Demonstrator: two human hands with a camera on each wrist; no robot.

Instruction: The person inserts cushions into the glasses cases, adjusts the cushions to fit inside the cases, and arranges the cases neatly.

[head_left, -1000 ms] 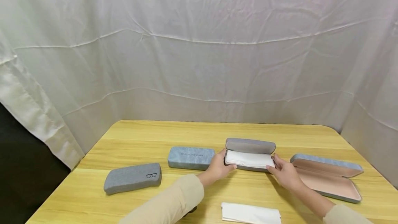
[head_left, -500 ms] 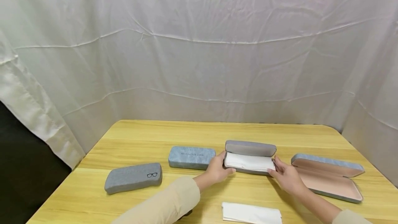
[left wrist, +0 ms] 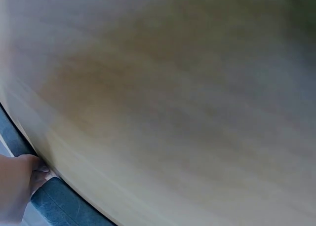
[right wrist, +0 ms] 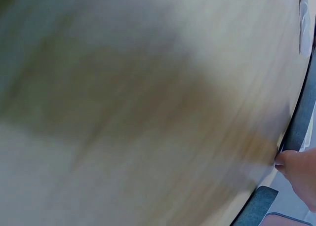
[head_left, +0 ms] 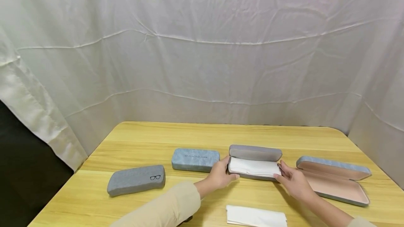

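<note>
A grey glasses case (head_left: 255,152) stands with its lid raised near the middle right of the table in the head view. A folded white cloth (head_left: 254,167) lies inside its base. My left hand (head_left: 217,175) grips the case's left end, thumb at the front edge. At the opposite end, my right hand (head_left: 293,182) holds the case with thumb in front and fingers behind. Only part of the left hand (left wrist: 17,184) shows at the lower left of the left wrist view. The right hand (right wrist: 298,174) appears at the right edge of its wrist view.
Left of the held case lie a closed blue glasses case (head_left: 195,159) and a closed grey case with a spectacles print (head_left: 136,180). A blue case with pink lining (head_left: 336,183) stands open at right. Another folded white cloth (head_left: 256,216) lies at the table's front.
The grey case with the cloth in it has shifted slightly toward me. Both hands have moved along with it and keep their hold.
</note>
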